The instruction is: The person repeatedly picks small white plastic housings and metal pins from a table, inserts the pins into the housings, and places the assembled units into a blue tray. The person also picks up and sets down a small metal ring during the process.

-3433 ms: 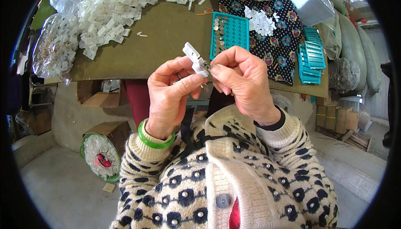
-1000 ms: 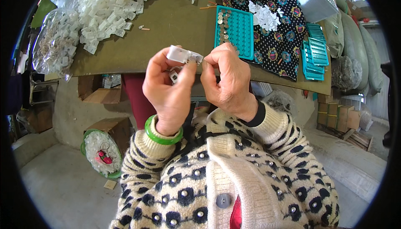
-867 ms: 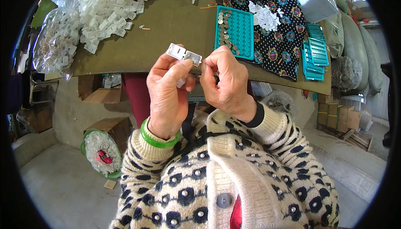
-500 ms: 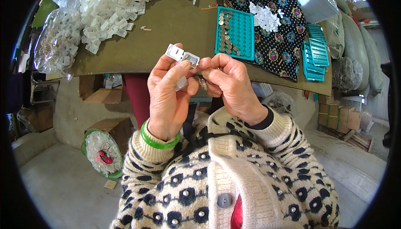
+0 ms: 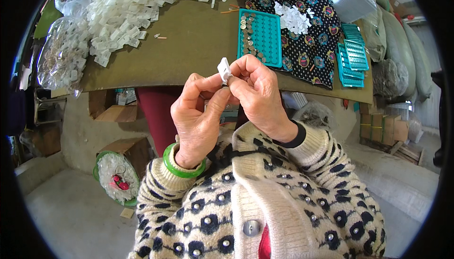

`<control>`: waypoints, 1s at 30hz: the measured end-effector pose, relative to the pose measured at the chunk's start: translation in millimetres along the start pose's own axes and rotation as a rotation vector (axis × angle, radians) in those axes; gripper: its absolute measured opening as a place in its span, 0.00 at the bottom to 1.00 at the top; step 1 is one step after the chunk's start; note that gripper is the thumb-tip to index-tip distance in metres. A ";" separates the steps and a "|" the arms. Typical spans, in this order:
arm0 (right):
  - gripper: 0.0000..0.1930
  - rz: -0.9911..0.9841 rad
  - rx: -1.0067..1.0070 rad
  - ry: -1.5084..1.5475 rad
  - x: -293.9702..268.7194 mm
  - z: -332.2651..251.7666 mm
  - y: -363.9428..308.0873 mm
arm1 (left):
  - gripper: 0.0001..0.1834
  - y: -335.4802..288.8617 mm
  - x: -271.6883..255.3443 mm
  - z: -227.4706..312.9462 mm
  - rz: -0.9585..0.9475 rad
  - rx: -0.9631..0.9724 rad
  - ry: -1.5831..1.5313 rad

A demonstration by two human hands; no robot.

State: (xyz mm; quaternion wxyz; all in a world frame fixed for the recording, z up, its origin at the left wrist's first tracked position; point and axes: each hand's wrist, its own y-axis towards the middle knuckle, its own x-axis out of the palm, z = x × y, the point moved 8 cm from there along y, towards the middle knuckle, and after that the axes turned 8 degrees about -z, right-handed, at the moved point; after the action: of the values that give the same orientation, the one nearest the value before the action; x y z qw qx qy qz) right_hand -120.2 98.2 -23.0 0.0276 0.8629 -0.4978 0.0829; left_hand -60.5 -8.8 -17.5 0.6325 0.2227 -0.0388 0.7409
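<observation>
In front of my chest, both hands meet at a small white plastic case (image 5: 224, 68) with a dark slot in its face. My right hand (image 5: 257, 94) pinches it between thumb and fingers. My left hand (image 5: 197, 110), above a green bangle (image 5: 182, 164), has its thumb and fingertips pressed at the lower end of the case. The fingers hide that end. Just beyond my right hand lies a teal tray (image 5: 266, 37) of round pockets. Small round metallic discs (image 5: 248, 33) fill part of its left side.
A large heap of translucent white plastic pieces (image 5: 127, 11) covers the back left of the table (image 5: 142, 67), beside a clear bag (image 5: 61, 51). Small white pieces (image 5: 292, 19) lie on a patterned cloth (image 5: 312, 46). Teal trays (image 5: 352, 63) stack at the right. A green-rimmed basket (image 5: 117, 176) stands below left.
The white case, earlier spread as two joined halves, is now turned upright with one face showing. My right hand has moved onto it; my left fingers have shifted to its lower end.
</observation>
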 end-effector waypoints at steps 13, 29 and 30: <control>0.04 0.200 -0.673 -1.183 -59.5 -60.5 69.2 | 0.10 -5.2 -4.4 -33.1 0.044 -0.554 -0.443; 0.03 0.001 -0.478 -1.210 -89.4 -47.5 99.9 | 0.11 18.5 -9.9 -37.7 0.071 -0.573 -0.514; 0.03 -0.029 -0.521 -1.224 -85.3 -50.0 97.6 | 0.11 19.7 -10.3 -38.3 0.073 -0.578 -0.507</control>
State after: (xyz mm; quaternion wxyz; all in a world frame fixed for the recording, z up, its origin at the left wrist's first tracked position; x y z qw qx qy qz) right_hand -252.1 128.5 8.2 -0.0514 0.7258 -0.4158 -0.5456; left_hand -89.0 -9.1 -51.4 0.6128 0.2099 -0.4090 0.6428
